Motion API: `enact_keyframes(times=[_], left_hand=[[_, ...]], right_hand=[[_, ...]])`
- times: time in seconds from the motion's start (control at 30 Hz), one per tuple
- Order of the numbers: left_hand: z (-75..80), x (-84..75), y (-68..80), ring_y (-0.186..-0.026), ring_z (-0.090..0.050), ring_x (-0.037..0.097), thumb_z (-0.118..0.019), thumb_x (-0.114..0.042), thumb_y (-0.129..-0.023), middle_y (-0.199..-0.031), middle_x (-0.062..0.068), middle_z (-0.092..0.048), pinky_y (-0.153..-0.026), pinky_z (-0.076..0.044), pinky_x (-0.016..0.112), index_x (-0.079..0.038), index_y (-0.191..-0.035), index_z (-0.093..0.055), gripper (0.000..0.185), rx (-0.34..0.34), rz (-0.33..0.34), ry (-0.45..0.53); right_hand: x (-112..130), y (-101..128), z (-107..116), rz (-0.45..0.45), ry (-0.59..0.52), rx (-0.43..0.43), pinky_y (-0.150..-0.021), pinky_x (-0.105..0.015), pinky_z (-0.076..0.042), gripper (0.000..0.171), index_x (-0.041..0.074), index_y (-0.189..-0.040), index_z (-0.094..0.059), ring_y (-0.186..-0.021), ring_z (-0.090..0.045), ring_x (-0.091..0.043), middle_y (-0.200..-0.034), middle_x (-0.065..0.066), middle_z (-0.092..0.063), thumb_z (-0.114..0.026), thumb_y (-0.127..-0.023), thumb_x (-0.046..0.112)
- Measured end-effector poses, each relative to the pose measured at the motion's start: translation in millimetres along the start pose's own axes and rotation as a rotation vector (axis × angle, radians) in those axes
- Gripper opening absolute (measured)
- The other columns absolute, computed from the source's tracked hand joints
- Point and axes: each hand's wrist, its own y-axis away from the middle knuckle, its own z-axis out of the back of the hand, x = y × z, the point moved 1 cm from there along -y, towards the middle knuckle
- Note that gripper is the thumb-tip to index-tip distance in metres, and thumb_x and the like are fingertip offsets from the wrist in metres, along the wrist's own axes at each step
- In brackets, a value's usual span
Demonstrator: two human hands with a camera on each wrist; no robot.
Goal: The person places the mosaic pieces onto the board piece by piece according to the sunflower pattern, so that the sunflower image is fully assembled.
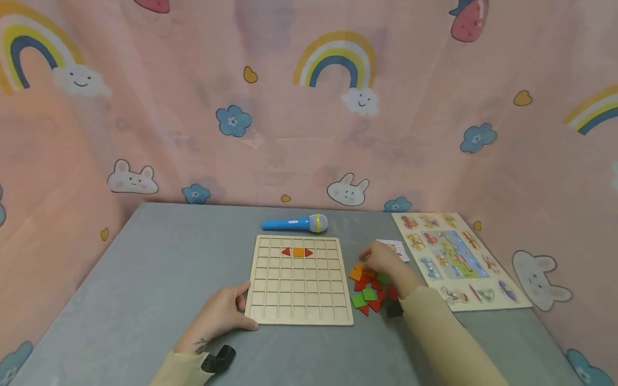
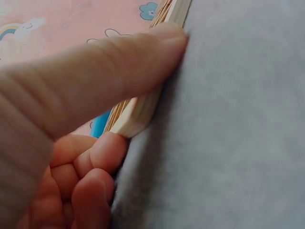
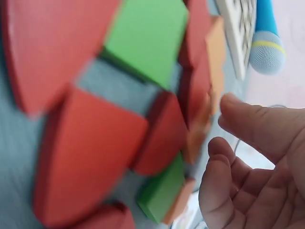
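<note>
A wooden grid board (image 1: 299, 316) lies flat in the middle of the table. In its upper rows an orange square tile (image 1: 299, 252) sits between two red triangular tiles (image 1: 286, 251). My left hand (image 1: 223, 312) holds the board's near left corner, thumb along the front edge and curled fingers by the left side. To the right of the board lies a loose pile of red tiles (image 3: 88, 152), green tiles (image 3: 147, 40) and orange tiles (image 1: 356, 274). Over the pile's far end is my right hand (image 1: 386, 261), with a gap between thumb and bent fingers, close to the orange tiles.
Beyond the board lies a blue toy microphone (image 1: 294, 223). A small printed card (image 1: 398, 250) is partly behind the right hand. At the right, a picture puzzle board (image 1: 487, 303) covers that side of the table. A patterned pink cloth (image 1: 289, 150) hangs behind.
</note>
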Motion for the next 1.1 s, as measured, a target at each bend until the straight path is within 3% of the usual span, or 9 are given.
enact_keyframes(times=[0.1, 0.37, 0.5, 0.67, 0.77, 0.93, 1.1], left_hand=[[0.8, 0.8, 0.2, -0.053, -0.042, 0.012, -0.09, -0.018, -0.049, -0.064, -0.001, -0.051, -0.046, -0.031, 0.023, -0.001, -0.138, -0.042, 0.103, 0.009, -0.005, -0.004], [0.1, 1.6, -2.8, -0.051, -0.042, 0.012, -0.089, -0.018, -0.051, -0.062, 0.0, -0.051, -0.045, -0.031, 0.024, -0.003, -0.14, -0.04, 0.103, 0.027, -0.014, -0.016], [0.3, 2.4, -4.3, -0.052, -0.043, 0.013, -0.089, -0.022, -0.052, -0.062, 0.0, -0.051, -0.047, -0.032, 0.024, -0.002, -0.139, -0.04, 0.102, 0.022, -0.02, -0.009], [1.3, 3.3, -4.4, -0.052, -0.044, 0.012, -0.089, -0.023, -0.052, -0.062, -0.001, -0.051, -0.048, -0.034, 0.025, -0.002, -0.139, -0.039, 0.103, 0.013, -0.025, 0.004], [2.1, 3.8, -3.7, -0.052, -0.044, 0.012, -0.089, -0.024, -0.052, -0.062, -0.001, -0.051, -0.048, -0.034, 0.025, -0.002, -0.139, -0.04, 0.102, 0.014, -0.036, 0.003], [2.4, 4.6, -2.3, -0.051, -0.044, 0.011, -0.089, -0.025, -0.052, -0.061, -0.002, -0.051, -0.048, -0.034, 0.024, -0.002, -0.138, -0.041, 0.101, 0.002, -0.05, -0.012], [1.6, 5.6, -1.8, -0.051, -0.045, 0.011, -0.089, -0.024, -0.052, -0.061, -0.002, -0.051, -0.047, -0.034, 0.025, -0.002, -0.138, -0.041, 0.101, 0.005, -0.038, -0.006]], right_hand=[[2, -1, -6, 0.01, 0.048, 0.017, -0.07, -0.033, -0.049, 0.026, 0.001, -0.102, -0.07, -0.077, -0.058, -0.018, -0.102, -0.015, -0.067, -0.068, -0.077, 0.006], [-2, 1, -3, 0.064, -0.019, 0.003, -0.054, -0.028, -0.042, 0.005, 0.003, -0.078, -0.065, -0.059, -0.051, -0.016, -0.072, -0.006, -0.06, -0.066, -0.072, 0.003], [6, 4, 3, 0.066, -0.167, -0.019, -0.052, -0.028, -0.04, 0.008, 0.002, -0.073, -0.06, -0.055, -0.048, -0.015, -0.064, -0.004, -0.055, -0.065, -0.076, 0.007], [40, 6, -6, -0.034, -0.56, 0.031, -0.054, -0.028, -0.047, 0.012, -0.004, -0.087, -0.06, -0.052, -0.053, -0.013, -0.064, -0.007, -0.058, -0.062, -0.084, 0.007], [64, 0, -20, -0.077, -0.713, 0.044, -0.055, -0.025, -0.051, 0.015, -0.007, -0.094, -0.063, -0.051, -0.057, -0.01, -0.065, -0.006, -0.061, -0.062, -0.084, 0.005], [94, -10, -45, -0.128, -0.781, 0.045, -0.048, -0.02, -0.048, 0.012, -0.005, -0.091, -0.063, -0.045, -0.055, -0.007, -0.059, -0.003, -0.059, -0.065, -0.082, 0.003], [110, -16, -65, -0.159, -0.758, 0.046, -0.045, -0.019, -0.046, 0.012, -0.005, -0.09, -0.06, -0.042, -0.052, -0.008, -0.058, -0.004, -0.057, -0.066, -0.081, 0.001]])
